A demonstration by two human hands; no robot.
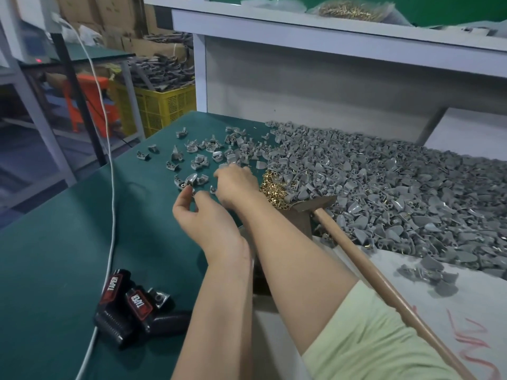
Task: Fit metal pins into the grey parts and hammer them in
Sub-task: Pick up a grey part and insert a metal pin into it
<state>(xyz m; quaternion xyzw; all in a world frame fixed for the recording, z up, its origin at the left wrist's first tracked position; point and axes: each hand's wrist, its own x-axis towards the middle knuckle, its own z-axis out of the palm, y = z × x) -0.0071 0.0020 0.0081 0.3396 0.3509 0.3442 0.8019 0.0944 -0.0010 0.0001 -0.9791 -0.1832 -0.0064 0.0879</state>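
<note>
A grey part (190, 179) lies on the green mat (68, 242), and my left hand (204, 218) pinches its near end between thumb and fingertip. My right hand (236, 183) crosses just beyond it, fingers curled down among scattered grey parts (200, 160); the fingertips are hidden, so what they hold is unclear. A heap of brass pins (274, 187) sits right of that hand. The hammer (365, 259) lies on the table, its head (310, 205) by the pins and its wooden handle running toward me. A large pile of grey parts (384, 187) fills the right.
Two black devices labelled TAPER (131, 305) lie near the mat's front, with a white cable (109, 187) running past them. A white shelf (301, 26) overhangs the back, holding a bag of brass pins (348, 9). A yellow crate (162, 105) stands beyond the table's left edge.
</note>
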